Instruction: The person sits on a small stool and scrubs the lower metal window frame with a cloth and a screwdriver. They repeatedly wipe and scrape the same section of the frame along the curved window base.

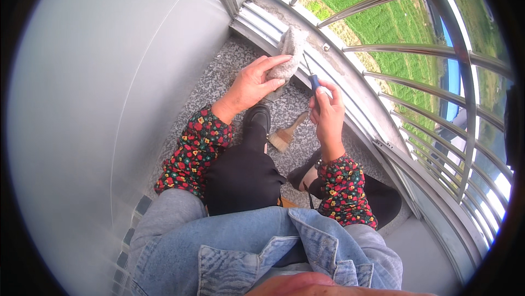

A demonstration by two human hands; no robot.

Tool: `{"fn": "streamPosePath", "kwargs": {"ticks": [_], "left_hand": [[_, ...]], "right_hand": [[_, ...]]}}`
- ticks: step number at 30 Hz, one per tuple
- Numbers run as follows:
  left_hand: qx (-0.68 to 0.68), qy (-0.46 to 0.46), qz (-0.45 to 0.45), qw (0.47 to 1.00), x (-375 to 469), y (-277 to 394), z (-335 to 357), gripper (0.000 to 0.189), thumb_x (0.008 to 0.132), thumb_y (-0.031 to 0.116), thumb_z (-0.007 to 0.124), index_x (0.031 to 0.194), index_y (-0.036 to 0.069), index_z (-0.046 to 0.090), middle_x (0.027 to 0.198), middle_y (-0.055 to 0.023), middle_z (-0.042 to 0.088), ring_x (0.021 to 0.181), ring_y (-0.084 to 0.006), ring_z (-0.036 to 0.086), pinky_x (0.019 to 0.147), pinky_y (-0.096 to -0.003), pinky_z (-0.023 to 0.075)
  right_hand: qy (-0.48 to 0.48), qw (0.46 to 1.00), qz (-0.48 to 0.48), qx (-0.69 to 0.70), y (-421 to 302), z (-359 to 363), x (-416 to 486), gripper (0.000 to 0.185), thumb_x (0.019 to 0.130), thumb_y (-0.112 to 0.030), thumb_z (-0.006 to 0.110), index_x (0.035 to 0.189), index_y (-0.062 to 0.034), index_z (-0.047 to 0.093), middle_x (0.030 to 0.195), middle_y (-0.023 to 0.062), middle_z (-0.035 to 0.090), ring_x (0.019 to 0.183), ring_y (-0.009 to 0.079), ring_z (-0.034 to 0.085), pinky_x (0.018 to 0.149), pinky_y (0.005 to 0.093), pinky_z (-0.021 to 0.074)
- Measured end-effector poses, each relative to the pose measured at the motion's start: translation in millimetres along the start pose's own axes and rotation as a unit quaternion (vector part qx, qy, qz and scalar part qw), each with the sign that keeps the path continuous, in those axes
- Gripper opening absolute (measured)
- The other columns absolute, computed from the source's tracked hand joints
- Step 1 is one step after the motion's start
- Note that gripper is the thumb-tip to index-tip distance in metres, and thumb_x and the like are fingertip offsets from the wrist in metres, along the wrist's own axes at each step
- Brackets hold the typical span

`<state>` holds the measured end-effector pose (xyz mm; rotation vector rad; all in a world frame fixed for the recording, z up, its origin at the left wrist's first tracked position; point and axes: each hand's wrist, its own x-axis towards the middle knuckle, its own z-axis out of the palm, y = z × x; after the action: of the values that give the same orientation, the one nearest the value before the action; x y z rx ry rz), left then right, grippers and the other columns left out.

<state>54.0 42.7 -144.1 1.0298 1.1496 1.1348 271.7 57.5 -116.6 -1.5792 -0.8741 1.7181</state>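
My left hand [256, 80] grips a crumpled, greyish, dirty cloth [292, 52], part of which lies over the metal window track [266, 25]. In my right hand [328, 107] is a screwdriver [314, 82] with a blue and dark handle. Its thin shaft points up beside the cloth, over the track; whether the tip touches the cloth or the track I cannot tell. A flat paintbrush [287, 133] with pale bristles and a wooden handle lies on the speckled floor between my feet, below both hands.
A smooth grey wall panel [123, 70] rises at the left. Beyond the track run a rough concrete sill [336, 64] and curved metal railing bars [410, 51], with green ground outside. A sliding window frame [414, 173] stands at the right. My black shoe [257, 116] is near the cloth.
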Motion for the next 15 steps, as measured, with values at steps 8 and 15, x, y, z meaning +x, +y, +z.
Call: {"fn": "streamPosePath", "kwargs": {"ticks": [8,15], "left_hand": [[0.235,0.163,-0.148,0.947,9.0,-103.4,-21.3,0.082,0.077,0.036,0.082,0.138,0.002,0.041,0.123,-0.0187,0.062,0.106,-0.0264,0.064,0.093,-0.0358,0.0493],[0.089,0.032,-0.155,0.983,21.1,-137.4,-13.8,0.062,0.084,0.029,0.077,0.132,-0.002,0.052,0.120,-0.0132,0.065,0.110,-0.0206,0.061,0.096,-0.0340,0.0471]], "right_hand": [[0.013,0.877,-0.177,-0.447,-18.9,3.5,28.0,0.022,0.092,-0.022,0.067,0.111,-0.0130,0.063,0.067,0.0097,0.063,0.059,0.0215,0.060,0.057,0.0341,0.0450],[-0.081,0.854,-0.177,-0.483,-42.4,21.0,92.4,0.022,0.089,-0.025,0.070,0.106,-0.0121,0.067,0.070,0.0112,0.066,0.063,0.0188,0.063,0.062,0.0344,0.0476]]}}
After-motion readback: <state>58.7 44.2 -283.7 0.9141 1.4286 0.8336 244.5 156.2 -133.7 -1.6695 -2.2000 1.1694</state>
